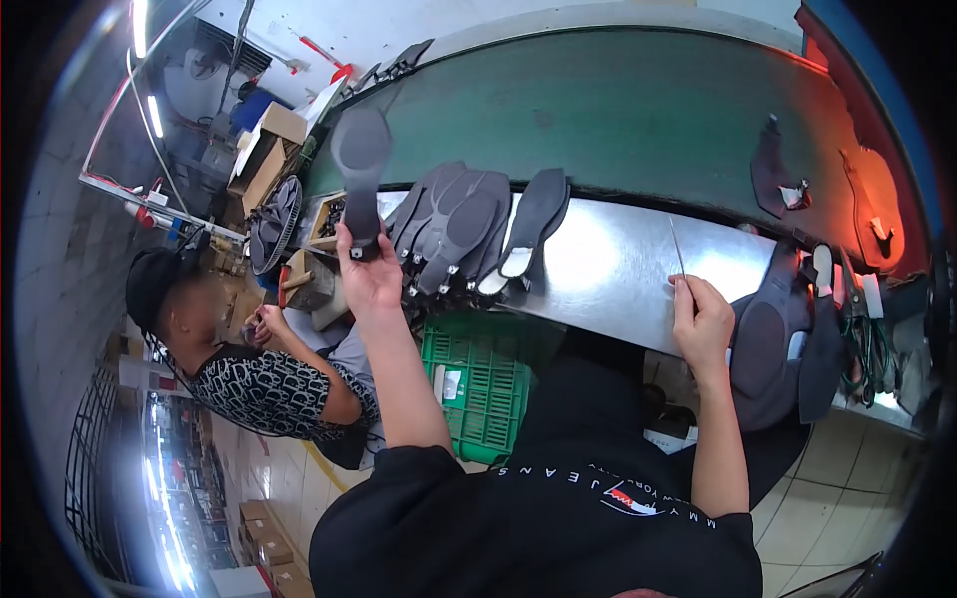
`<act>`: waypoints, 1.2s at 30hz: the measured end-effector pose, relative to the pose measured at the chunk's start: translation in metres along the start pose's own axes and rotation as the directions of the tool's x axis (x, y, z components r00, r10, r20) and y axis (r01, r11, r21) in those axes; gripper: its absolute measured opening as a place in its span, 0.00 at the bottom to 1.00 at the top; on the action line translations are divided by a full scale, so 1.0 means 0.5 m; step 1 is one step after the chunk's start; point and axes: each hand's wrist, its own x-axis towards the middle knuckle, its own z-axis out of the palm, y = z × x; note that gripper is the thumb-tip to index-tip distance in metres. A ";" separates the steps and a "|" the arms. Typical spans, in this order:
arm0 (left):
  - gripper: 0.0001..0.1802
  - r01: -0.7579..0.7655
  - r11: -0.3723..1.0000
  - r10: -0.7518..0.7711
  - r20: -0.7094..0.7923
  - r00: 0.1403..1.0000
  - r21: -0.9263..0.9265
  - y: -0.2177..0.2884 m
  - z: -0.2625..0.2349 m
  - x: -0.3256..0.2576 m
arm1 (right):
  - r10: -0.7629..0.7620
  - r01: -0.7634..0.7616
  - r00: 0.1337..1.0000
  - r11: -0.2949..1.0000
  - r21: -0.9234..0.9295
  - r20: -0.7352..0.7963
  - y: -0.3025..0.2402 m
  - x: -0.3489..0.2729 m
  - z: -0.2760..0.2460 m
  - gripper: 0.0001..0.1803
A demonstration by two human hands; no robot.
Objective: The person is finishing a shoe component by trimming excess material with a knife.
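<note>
**Sole held up, thin stick in the other hand**

Table (618, 269) first: a bare metal top runs across the middle of the view, with a dark green belt (618, 120) behind it. A row of grey soles (469, 224) leans along the far edge of the table, overlapping one another, and a stack of grey shoe parts (778, 339) sits at the right end. A green crate (478, 379) stands below the table edge, in front of the person's dark shirt. Another person in a patterned shirt (269, 384) works off to the left.

The left hand (367, 274) is closed round the narrow end of a dark sole (361, 164), holding it upright above the table with its broad end uppermost. It looks light and thin, probably bendy, with a matt face that should not slip; a pinch at the narrow waist, as here, seems a sound hold, while a hold at the tip would likely let it flop.

The right hand (703, 319) is shut on a thin pale stick (678, 249), which points up and away over the table. It looks stiff, very light and easy to snap or drop.
</note>
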 end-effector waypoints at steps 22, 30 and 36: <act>0.20 -0.352 0.528 -0.044 0.439 0.898 0.773 -0.270 0.244 -0.029 | 0.199 -0.102 0.949 0.927 0.362 -0.244 0.035 -0.029 -0.031 0.06; 0.27 -0.323 0.762 -0.443 0.816 0.372 0.561 -0.763 0.455 -0.050 | -0.043 0.120 0.956 0.960 0.252 -0.290 0.025 -0.056 -0.011 0.07; 0.31 -0.189 0.716 -0.641 0.740 0.203 0.672 -0.922 0.521 -0.119 | -0.012 0.133 0.939 0.934 0.331 -0.345 0.031 -0.053 -0.013 0.11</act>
